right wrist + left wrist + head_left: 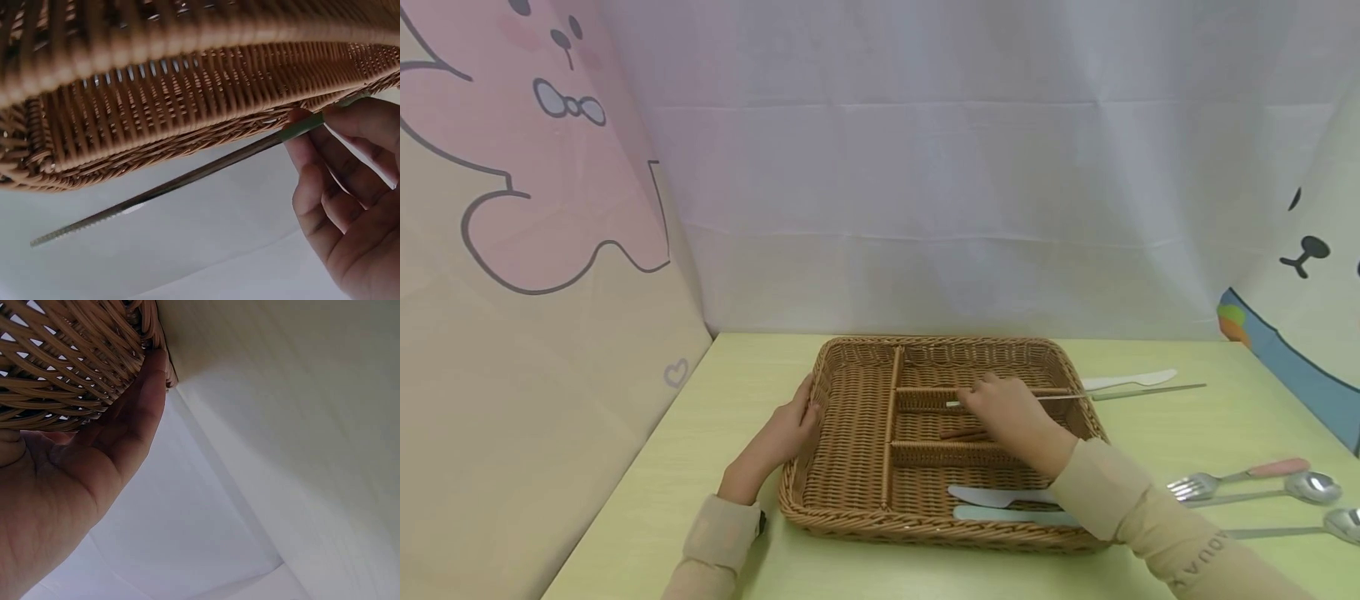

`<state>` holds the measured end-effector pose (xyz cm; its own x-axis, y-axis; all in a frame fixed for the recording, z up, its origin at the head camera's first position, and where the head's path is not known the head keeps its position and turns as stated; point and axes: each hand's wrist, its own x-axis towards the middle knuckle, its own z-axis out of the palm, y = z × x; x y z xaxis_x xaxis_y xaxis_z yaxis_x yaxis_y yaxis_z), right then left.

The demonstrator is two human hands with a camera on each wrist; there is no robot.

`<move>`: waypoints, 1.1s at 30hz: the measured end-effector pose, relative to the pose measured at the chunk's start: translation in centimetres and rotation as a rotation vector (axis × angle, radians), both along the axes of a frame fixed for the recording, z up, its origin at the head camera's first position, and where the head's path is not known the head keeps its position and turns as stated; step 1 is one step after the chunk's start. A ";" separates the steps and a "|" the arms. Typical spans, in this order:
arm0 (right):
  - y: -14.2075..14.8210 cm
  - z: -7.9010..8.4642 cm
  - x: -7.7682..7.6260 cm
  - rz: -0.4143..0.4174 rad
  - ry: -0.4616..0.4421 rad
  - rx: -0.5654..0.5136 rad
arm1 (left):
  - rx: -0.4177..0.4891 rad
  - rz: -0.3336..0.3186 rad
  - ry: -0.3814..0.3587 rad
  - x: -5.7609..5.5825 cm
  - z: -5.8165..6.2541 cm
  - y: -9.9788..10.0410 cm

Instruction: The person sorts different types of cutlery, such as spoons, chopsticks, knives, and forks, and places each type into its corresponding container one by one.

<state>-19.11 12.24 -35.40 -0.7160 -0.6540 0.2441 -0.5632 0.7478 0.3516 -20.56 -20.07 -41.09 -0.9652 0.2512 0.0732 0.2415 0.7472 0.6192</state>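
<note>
My left hand (pixel 790 429) holds the left side of a brown wicker basket (pixel 891 417); in the left wrist view its fingers (pixel 150 394) lie along the outer wall. Over the narrow middle compartment, my right hand (pixel 1011 417) pinches a slim metal chopstick by its green end. The right wrist view shows the chopstick (pixel 206 172) reaching away from thumb and fingertips. Below this hand lie brown chopsticks (pixel 962 433) in the compartment, partly hidden. The front compartment contains a pale blue knife (pixel 988 496) and a mint knife (pixel 1011 514), their right ends behind my sleeve.
Right of the basket, a white knife (pixel 1131 380) and another greenish chopstick (pixel 1150 392) lie on the pale yellow table (pixel 760 358). Farther forward on the right are a pink-handled fork (pixel 1240 475) and two spoons (pixel 1311 487). Cloth hangs behind and at both sides.
</note>
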 end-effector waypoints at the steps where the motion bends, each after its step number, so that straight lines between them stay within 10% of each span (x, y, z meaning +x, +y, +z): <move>1: -0.1 -0.1 0.0 0.012 -0.004 -0.006 | 0.003 -0.001 0.001 0.0 0.0 0.0; 13: -1.1 -1.0 0.1 0.122 -0.058 -0.085 | 0.002 0.008 -0.008 -0.1 -0.1 0.0; 33: -0.6 -2.1 -1.0 0.046 -0.380 -0.183 | -0.011 0.018 -0.004 0.0 -0.1 0.0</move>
